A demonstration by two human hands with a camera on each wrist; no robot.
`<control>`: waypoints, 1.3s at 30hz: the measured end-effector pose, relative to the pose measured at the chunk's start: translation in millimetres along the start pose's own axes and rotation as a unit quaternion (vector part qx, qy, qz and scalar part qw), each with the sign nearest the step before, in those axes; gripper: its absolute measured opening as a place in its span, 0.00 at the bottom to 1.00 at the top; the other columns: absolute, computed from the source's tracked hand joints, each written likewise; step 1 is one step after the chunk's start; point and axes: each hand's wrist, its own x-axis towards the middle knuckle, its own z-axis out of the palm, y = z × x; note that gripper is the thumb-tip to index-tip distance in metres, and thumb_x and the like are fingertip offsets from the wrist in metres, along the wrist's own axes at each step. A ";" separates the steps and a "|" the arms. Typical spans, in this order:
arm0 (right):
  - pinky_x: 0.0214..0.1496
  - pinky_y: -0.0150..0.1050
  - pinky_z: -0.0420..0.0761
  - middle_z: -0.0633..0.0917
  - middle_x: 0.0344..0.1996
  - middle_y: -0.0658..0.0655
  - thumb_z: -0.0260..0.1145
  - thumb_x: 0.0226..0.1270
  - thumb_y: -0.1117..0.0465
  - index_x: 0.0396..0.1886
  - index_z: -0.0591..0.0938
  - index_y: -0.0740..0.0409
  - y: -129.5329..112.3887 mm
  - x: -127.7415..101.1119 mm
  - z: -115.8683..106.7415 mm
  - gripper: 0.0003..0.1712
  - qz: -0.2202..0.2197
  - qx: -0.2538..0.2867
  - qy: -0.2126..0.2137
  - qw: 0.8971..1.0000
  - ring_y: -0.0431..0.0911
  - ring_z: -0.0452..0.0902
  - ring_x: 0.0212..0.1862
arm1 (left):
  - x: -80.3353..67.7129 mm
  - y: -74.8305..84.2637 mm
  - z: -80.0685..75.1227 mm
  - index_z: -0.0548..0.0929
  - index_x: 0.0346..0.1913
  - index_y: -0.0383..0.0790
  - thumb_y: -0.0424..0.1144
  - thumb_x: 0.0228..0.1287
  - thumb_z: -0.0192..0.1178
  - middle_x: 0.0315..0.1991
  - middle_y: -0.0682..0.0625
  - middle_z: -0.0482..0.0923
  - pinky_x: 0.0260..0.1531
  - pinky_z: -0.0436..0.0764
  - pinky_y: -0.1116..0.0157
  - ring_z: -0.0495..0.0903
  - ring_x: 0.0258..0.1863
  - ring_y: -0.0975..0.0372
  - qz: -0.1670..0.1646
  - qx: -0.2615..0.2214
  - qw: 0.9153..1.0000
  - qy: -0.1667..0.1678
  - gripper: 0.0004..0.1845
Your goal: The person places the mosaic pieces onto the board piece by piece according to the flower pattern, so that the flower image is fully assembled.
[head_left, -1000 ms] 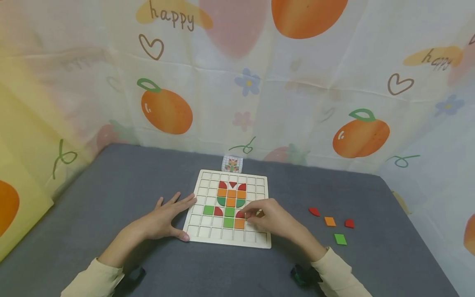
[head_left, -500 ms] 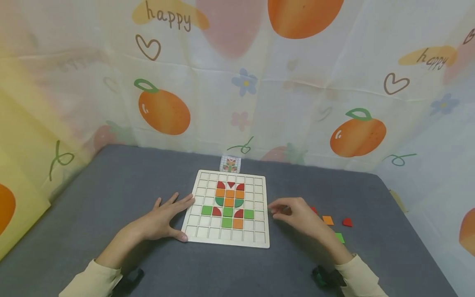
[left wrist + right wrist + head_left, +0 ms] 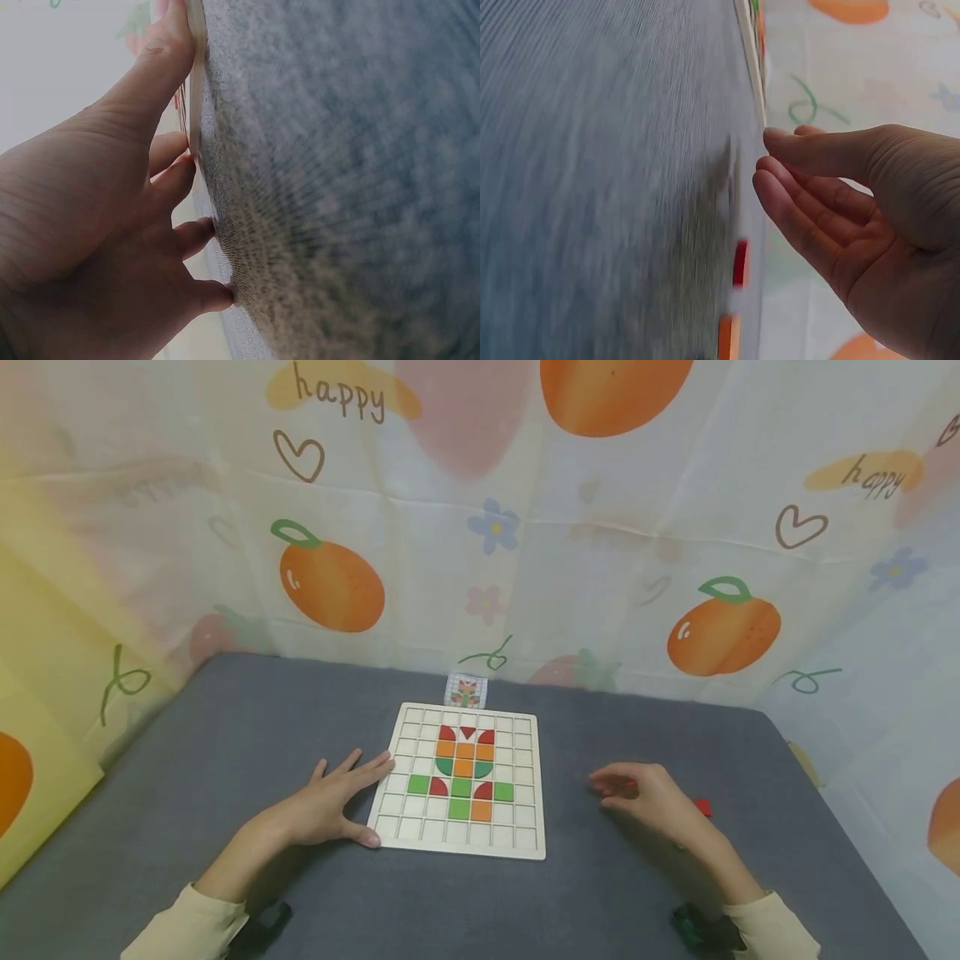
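A pale square grid board (image 3: 528,840) lies on the grey table, with red, orange and green tiles forming a flower-like pattern. My left hand (image 3: 322,806) rests at its left side, fingers spread and straight, thumb and fingertips touching the rim. To the right of the board, my right hand (image 3: 656,797) hovers over the table with fingers loosely bent and nothing between them. Below its fingertips in the right wrist view lie a red curved tile (image 3: 740,262) and an orange tile (image 3: 728,337). In the head view this hand mostly covers the loose tiles.
Another red tile (image 3: 703,807) shows beyond the right hand. A small pattern card (image 3: 466,691) lies behind the board. Dark objects sit under both forearms, near the sleeves. A printed fabric backdrop (image 3: 585,568) closes off the table's far side.
My right hand has left a red curved tile on the board and moved right, towards the loose tiles. A green tile it had covered is now visible. My left hand stays put.
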 end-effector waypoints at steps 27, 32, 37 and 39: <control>0.38 0.36 0.84 0.86 0.46 0.63 0.72 0.55 0.73 0.52 0.83 0.64 39.3 -47.4 -40.9 0.22 0.095 -0.015 -0.001 0.995 0.55 0.85 0.44 | 0.2 1.3 -0.3 0.58 0.76 0.40 0.59 0.41 0.74 0.77 0.41 0.50 0.61 0.33 0.29 0.40 0.74 0.35 -0.003 -0.001 1.000 0.000 0.60; 0.38 0.35 0.83 0.86 0.36 0.53 0.73 0.54 0.73 0.50 0.84 0.63 36.1 -44.4 -41.2 0.21 0.093 -0.038 0.021 0.995 0.44 0.83 0.39 | -0.5 2.0 -0.7 0.58 0.76 0.40 0.59 0.41 0.74 0.77 0.41 0.50 0.61 0.34 0.29 0.40 0.74 0.35 0.000 0.000 1.000 0.002 0.60; 0.36 0.35 0.83 0.85 0.33 0.48 0.73 0.55 0.71 0.50 0.85 0.63 29.3 -39.7 -41.6 0.20 0.082 -0.047 0.027 0.995 0.38 0.81 0.35 | 0.1 1.7 -0.6 0.58 0.76 0.40 0.60 0.41 0.74 0.77 0.41 0.51 0.61 0.34 0.29 0.40 0.74 0.35 -0.003 0.003 1.000 0.001 0.60; 0.36 0.34 0.82 0.86 0.33 0.48 0.73 0.55 0.71 0.49 0.85 0.63 26.9 -37.6 -40.8 0.20 0.074 -0.052 0.029 0.995 0.38 0.81 0.35 | 0.4 1.6 -0.4 0.58 0.76 0.40 0.60 0.41 0.74 0.77 0.41 0.51 0.61 0.34 0.28 0.40 0.74 0.35 -0.003 0.003 1.000 0.001 0.60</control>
